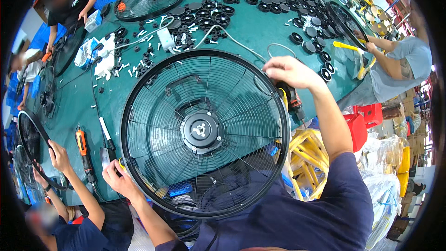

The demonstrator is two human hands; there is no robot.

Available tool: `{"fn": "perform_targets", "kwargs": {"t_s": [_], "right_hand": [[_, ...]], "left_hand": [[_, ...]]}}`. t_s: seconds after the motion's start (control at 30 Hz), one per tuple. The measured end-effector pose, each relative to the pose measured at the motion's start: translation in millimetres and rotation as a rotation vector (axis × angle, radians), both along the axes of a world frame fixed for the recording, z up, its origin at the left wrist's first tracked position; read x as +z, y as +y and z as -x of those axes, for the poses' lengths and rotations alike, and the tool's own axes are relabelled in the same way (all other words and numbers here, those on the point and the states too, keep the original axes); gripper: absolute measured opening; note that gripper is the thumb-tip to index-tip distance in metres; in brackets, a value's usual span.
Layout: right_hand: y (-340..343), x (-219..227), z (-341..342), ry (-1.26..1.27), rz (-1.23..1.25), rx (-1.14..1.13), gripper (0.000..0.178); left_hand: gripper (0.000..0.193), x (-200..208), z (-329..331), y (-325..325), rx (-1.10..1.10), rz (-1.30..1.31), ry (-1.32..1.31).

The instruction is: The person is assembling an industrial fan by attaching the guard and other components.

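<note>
A round black fan guard (239, 95) of thin wire rings lies before me, a dark motor hub (200, 131) with a pale centre at its middle. My right hand (291, 71) is closed at the guard's upper right rim, fingers curled over the edge. Down at the lower left rim is my left hand (121, 183), its fingers bent around a small dark piece that I cannot make out. Below my right hand, next to the rim, sits a black and orange power drill (295, 103). Parts of the table show through the wires.
Black round caps (272, 2), rings and white screws are scattered over the green table (251, 23). A grey cable runs behind the guard from a white box (166, 39). An orange electric screwdriver (82, 144) lies left. Several co-workers handle other guards around the table. Yellow tubes (309, 158) stand right.
</note>
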State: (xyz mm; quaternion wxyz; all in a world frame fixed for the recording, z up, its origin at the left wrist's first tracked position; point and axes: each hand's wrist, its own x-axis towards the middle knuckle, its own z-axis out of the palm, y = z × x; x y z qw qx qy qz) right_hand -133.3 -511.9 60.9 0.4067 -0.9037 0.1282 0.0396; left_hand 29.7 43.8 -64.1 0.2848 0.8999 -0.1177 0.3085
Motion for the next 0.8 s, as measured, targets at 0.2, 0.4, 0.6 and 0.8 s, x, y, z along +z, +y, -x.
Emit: {"fn": "perform_targets", "kwargs": {"t_s": [0.2, 0.4, 0.6, 0.8], "right_hand": [[-36, -4, -123, -0.115, 0.029, -0.169, 0.035], [-104, -92, -225, -0.108, 0.734, -0.140, 0.038], [-61, -92, -237, 0.078, 0.823, -0.168, 0.027], [-60, -45, -234, -0.326, 0.523, -0.234, 0.026]], "left_hand": [[0.011, 4, 4, -5, -0.006, -0.080, -0.046], [0.011, 1, 2, -9, 0.000, -0.049, -0.096], [0.005, -2, 8, -5, 0.023, 0.007, -0.076], [0.005, 5, 1, -6, 0.035, 0.068, -0.149]]}}
